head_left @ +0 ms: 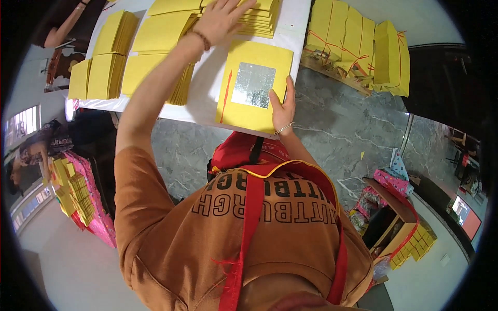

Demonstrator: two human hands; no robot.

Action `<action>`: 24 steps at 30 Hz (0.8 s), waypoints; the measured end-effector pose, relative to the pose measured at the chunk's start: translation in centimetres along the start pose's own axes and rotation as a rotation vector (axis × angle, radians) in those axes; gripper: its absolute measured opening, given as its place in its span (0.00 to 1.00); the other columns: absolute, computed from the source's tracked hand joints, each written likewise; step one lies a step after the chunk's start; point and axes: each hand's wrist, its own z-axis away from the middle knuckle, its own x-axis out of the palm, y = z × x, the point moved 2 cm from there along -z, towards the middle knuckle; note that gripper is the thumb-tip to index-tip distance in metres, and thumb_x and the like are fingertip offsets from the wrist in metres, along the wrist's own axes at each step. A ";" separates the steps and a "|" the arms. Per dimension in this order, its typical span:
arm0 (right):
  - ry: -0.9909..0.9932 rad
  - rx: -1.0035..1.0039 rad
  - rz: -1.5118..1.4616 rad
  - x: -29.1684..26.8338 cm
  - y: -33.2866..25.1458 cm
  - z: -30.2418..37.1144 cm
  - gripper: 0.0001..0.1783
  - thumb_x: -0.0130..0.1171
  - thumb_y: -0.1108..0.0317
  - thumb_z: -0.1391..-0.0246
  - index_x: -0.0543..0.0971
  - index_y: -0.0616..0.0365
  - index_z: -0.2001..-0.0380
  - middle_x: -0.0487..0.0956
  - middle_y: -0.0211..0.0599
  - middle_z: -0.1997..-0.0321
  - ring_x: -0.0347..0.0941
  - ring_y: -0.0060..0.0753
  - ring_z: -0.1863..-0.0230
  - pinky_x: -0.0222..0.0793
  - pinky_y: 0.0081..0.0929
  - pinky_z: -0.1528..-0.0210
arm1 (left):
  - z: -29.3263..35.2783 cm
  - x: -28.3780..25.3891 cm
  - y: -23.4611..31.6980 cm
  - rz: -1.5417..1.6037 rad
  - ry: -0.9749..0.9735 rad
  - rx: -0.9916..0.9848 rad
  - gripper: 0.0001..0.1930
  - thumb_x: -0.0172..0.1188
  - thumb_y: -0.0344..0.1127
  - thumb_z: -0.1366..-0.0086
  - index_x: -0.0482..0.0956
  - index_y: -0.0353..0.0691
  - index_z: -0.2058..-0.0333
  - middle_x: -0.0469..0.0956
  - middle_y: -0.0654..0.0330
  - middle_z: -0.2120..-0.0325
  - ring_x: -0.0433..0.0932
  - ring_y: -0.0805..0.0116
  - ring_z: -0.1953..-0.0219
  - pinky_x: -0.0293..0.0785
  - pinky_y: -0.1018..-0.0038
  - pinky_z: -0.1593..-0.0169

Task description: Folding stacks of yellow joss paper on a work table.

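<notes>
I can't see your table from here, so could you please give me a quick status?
Left hand flat on far yellow paper stack. Right hand open, touching foil-square yellow sheet. Nothing between them.

Matt yellow paper sheet [252,88] bears a shiny, seemingly foil square [253,84]; white tabletop [202,98] looks smooth.

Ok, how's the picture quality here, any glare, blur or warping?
Head view: strong fisheye warp, with the white table edge bowing and black corners round the rim; the foil square on the yellow sheet glints pale; the left hand is slightly soft near the top edge, the right hand sharper; light is even, with faint shadows under the stacks.
</notes>
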 end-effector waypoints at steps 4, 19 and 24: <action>0.003 0.007 -0.003 0.1 0.1 -0.1 0.35 0.58 0.62 0.51 0.59 0.62 0.43 0.61 0.50 0.40 0.56 0.48 0.39 0.51 0.34 0.39 | 8.8 2.4 4.8 0.692 0.173 -0.386 0.31 0.54 0.36 0.42 0.55 0.40 0.40 0.60 0.49 0.44 0.64 0.54 0.45 0.61 0.66 0.44; -0.116 0.063 -0.259 -0.9 1.3 0.4 0.34 0.48 0.71 0.46 0.50 0.57 0.37 0.53 0.40 0.36 0.52 0.33 0.37 0.47 0.29 0.38 | 13.8 6.1 9.2 1.304 0.028 -0.780 0.16 0.53 0.29 0.46 0.71 0.34 0.56 0.76 0.46 0.69 0.75 0.54 0.66 0.69 0.68 0.59; -0.082 0.090 -0.379 -1.2 2.2 1.7 0.34 0.45 0.77 0.45 0.47 0.57 0.36 0.53 0.37 0.35 0.52 0.28 0.38 0.51 0.23 0.40 | 14.1 5.1 10.6 1.325 0.008 -0.748 0.22 0.50 0.24 0.41 0.65 0.33 0.47 0.74 0.59 0.67 0.72 0.73 0.66 0.69 0.78 0.60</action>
